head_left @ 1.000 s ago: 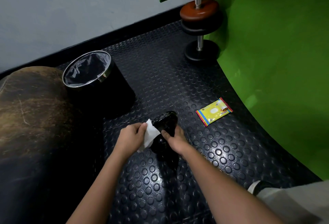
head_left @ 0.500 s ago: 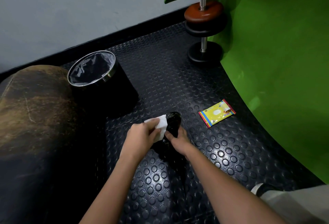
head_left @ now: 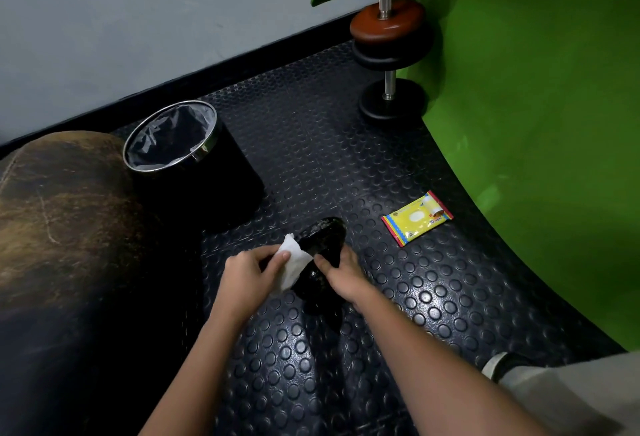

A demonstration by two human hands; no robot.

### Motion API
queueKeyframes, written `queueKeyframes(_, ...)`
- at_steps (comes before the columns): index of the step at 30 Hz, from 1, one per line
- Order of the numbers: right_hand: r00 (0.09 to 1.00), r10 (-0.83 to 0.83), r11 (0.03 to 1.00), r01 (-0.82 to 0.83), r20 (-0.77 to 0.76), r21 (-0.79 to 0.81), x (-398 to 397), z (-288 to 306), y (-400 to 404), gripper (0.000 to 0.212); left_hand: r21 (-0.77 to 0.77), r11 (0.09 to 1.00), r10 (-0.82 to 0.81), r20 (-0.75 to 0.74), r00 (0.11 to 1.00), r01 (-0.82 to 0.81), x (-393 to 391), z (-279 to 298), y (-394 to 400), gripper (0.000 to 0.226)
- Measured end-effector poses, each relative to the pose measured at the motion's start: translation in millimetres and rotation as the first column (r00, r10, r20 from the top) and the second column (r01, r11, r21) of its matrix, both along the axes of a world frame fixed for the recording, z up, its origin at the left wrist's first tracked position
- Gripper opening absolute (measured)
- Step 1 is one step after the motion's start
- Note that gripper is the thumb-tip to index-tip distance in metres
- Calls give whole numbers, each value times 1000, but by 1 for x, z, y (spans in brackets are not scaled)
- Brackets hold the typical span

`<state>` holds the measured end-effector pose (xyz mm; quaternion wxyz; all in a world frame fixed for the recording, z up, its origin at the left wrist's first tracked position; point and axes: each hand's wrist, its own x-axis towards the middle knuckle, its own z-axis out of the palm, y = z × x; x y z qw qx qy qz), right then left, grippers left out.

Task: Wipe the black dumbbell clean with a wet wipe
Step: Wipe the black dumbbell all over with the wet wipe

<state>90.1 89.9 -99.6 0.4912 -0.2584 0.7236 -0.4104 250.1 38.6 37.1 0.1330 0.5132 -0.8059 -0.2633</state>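
Note:
The black dumbbell stands tilted on the studded rubber floor at the centre, its glossy upper head showing. My right hand grips it from the right around its middle. My left hand presses a white wet wipe against the dumbbell's left side. The lower part of the dumbbell is hidden in shadow between my hands.
A yellow wet-wipe packet lies on the floor to the right. A black bin with a liner stands behind on the left. A brown padded object fills the left. A plate dumbbell stands by the green wall.
My left hand has slid the wipe from the dumbbell's upper head down onto its left side. My right hand keeps its grip.

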Motion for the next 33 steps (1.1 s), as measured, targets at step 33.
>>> queueKeyframes(33, 1000, 6, 1000, -6, -15, -10, 0, -6, 1, 78, -51, 990, -126, 140, 982, 134, -28, 5, -4, 20)
